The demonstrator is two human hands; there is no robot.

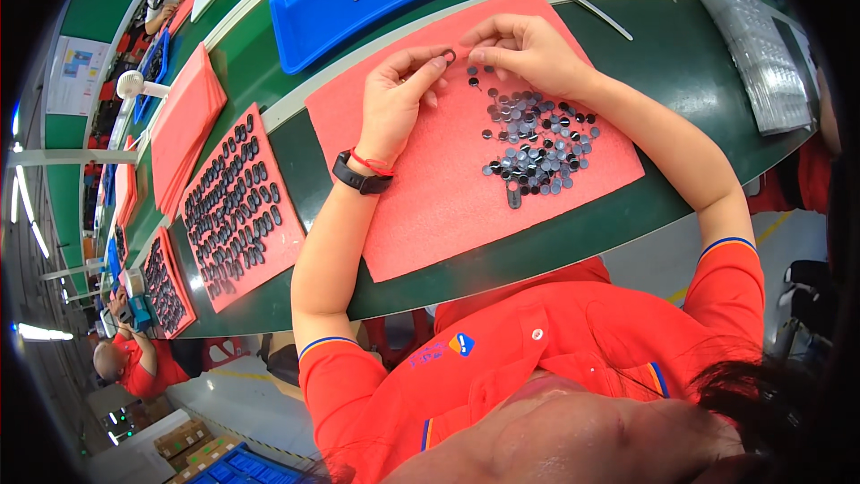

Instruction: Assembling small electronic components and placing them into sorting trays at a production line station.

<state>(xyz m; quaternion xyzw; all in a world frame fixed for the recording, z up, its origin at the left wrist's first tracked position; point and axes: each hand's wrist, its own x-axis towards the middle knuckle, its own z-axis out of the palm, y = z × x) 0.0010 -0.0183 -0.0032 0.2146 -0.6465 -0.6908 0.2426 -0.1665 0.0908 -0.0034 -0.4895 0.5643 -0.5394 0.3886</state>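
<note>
A pink foam sheet (421,215) lies before me on the green table. Above its far part, my left hand (401,94) pinches a small black oval part (449,56), which looks like a ring, between thumb and forefinger. Close by on the right, my right hand (528,54) has its thumb and forefinger drawn together; whatever is between them is too small to make out. Below the right hand spreads a pile of small round discs (537,139), grey and black, some with thin tails. One black elongated part (513,195) lies at the pile's near edge.
Left of me, another foam sheet (294,242) carries rows of black oval parts. A blue tray (305,36) stands beyond my sheet, near metal tweezers (587,11). Clear plastic trays (748,54) are stacked at right. Stacked foam sheets (184,130) and a small white fan (131,84) stand farther left.
</note>
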